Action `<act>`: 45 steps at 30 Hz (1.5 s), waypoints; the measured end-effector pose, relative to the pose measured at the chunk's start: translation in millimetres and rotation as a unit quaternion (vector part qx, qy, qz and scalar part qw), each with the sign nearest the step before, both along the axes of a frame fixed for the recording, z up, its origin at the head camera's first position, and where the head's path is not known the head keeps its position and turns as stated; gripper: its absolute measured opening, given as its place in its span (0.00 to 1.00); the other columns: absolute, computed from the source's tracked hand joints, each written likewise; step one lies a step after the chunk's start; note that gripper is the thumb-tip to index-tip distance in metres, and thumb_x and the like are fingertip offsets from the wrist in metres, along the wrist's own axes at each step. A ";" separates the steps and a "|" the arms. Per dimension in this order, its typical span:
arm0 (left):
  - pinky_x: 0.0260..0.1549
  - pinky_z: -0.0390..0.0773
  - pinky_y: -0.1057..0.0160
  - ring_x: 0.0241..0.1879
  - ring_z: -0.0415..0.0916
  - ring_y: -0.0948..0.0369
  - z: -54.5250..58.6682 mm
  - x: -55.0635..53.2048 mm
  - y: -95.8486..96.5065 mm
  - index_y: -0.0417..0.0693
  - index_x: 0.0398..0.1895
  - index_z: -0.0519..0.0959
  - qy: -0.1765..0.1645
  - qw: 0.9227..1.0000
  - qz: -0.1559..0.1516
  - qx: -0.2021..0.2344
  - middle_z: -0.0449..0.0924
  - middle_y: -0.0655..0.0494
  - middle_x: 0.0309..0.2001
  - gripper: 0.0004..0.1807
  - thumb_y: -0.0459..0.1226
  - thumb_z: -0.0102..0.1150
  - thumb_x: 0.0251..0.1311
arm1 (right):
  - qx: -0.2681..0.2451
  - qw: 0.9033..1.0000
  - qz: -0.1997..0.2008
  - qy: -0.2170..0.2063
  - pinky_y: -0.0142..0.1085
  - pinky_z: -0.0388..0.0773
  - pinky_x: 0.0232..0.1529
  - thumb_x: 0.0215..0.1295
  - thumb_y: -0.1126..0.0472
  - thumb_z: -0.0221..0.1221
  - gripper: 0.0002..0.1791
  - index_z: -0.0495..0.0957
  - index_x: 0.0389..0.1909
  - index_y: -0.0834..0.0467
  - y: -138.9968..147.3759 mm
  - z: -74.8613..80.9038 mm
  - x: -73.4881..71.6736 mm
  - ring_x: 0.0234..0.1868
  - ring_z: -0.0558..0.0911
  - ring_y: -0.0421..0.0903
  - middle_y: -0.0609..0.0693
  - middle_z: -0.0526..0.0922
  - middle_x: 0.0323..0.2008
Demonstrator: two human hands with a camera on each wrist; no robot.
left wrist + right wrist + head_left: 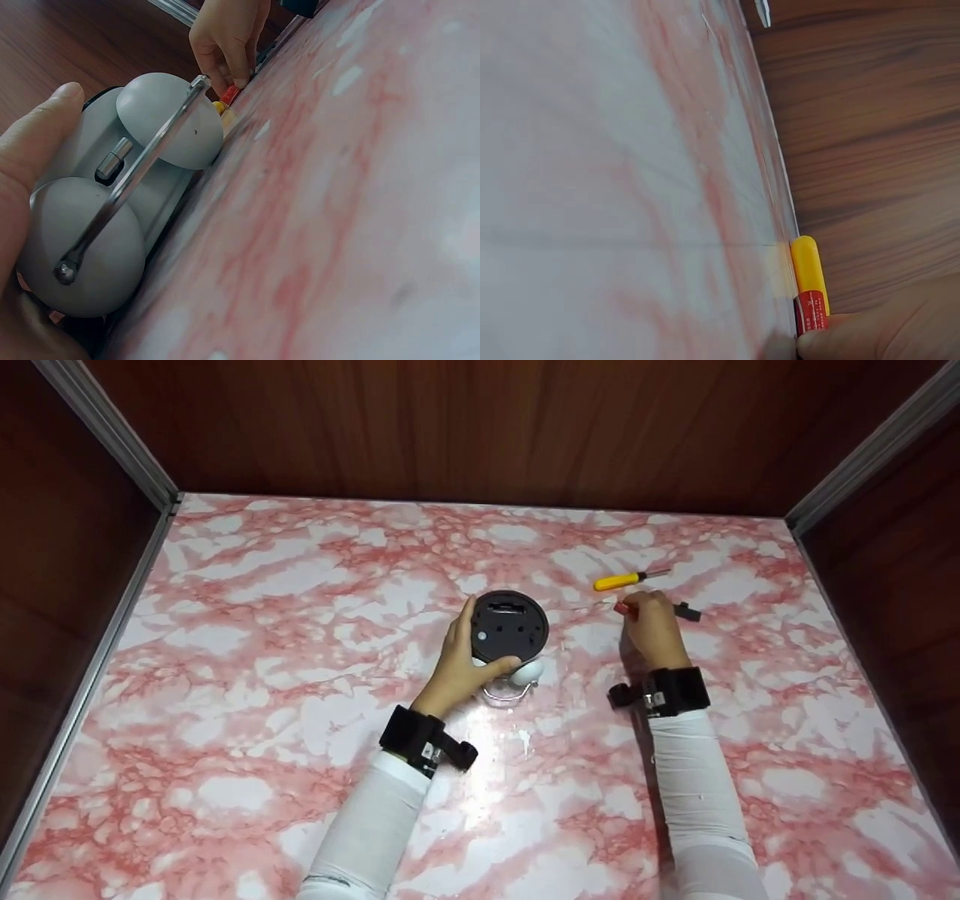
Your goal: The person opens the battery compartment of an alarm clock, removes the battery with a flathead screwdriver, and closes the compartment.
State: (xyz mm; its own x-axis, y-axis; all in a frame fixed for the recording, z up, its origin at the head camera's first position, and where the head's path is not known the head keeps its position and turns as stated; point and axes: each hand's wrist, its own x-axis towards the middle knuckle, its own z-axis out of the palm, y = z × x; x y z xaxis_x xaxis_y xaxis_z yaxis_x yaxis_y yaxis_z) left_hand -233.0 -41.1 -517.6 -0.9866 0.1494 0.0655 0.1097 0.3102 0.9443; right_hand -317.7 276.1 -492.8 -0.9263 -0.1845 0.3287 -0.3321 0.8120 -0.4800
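Note:
A twin-bell alarm clock (510,641) lies with its black back upward, the battery slot in it uncovered. My left hand (459,671) grips it from the left side, thumb near the bells. The left wrist view shows two pale bells (169,120) with a metal handle (142,161) across them. To the right of the clock, my right hand (654,628) pinches a red battery (622,607) low over the table. In the right wrist view the fingers cover part of the battery (811,309).
A screwdriver (619,581) with a yellow handle lies just beyond my right hand, its shaft pointing right. A small black piece (687,613), like a battery cover, lies right of that hand. Dark wooden panels (480,427) stand around the marbled table (300,660).

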 end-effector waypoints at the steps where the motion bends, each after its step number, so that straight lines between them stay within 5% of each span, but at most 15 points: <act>1: 0.71 0.56 0.43 0.77 0.46 0.46 0.1 0.3 -0.2 0.54 0.83 0.39 -0.001 1.000 -0.001 0.001 0.45 0.40 0.79 0.66 0.55 0.75 0.53 | -0.002 1.000 0.001 -0.001 0.58 0.73 0.47 0.66 0.77 0.60 0.04 0.82 0.35 0.75 0.1 -0.3 0.0 0.39 0.76 0.69 0.71 0.82 0.35; 11: 0.71 0.55 0.42 0.78 0.44 0.44 3.1 0.2 -0.7 0.55 0.83 0.38 -0.006 1.000 -0.004 -0.005 0.43 0.39 0.79 0.65 0.56 0.75 0.54 | -0.013 1.000 -0.011 -0.016 0.57 0.73 0.50 0.63 0.81 0.57 0.07 0.83 0.38 0.75 2.9 -2.0 -1.4 0.43 0.76 0.68 0.71 0.83 0.38; 16: 0.72 0.55 0.42 0.78 0.45 0.45 1.4 1.0 0.8 0.55 0.83 0.38 -0.006 1.000 0.002 -0.005 0.45 0.39 0.79 0.65 0.55 0.75 0.54 | -0.011 0.998 -0.031 -0.056 0.57 0.73 0.53 0.60 0.82 0.56 0.12 0.82 0.44 0.77 3.6 1.9 -0.4 0.47 0.76 0.67 0.72 0.81 0.43; 36: 0.71 0.55 0.41 0.78 0.43 0.44 0.6 0.7 -1.3 0.57 0.84 0.37 -0.009 1.000 -0.006 -0.001 0.42 0.40 0.79 0.65 0.57 0.73 0.55 | -0.030 0.989 -0.055 -0.133 0.55 0.74 0.56 0.64 0.76 0.60 0.22 0.73 0.59 0.77 9.9 15.1 4.1 0.53 0.77 0.66 0.74 0.77 0.51; 45: 0.71 0.55 0.42 0.78 0.43 0.45 -0.1 1.1 -1.3 0.58 0.84 0.38 -0.006 1.000 -0.005 -0.003 0.43 0.40 0.80 0.65 0.58 0.74 0.53 | -0.036 0.989 -0.088 -0.116 0.53 0.73 0.55 0.74 0.58 0.59 0.23 0.76 0.59 0.72 16.8 19.1 5.0 0.50 0.76 0.61 0.69 0.76 0.49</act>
State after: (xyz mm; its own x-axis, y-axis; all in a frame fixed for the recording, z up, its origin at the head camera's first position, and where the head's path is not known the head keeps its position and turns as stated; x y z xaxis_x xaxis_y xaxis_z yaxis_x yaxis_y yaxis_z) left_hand -231.9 -42.4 -517.7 -0.9859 0.1588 0.0535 0.1020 0.3156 0.9434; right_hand -312.8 292.9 -473.7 -0.9939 0.0025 0.1098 -0.0626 0.8087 -0.5849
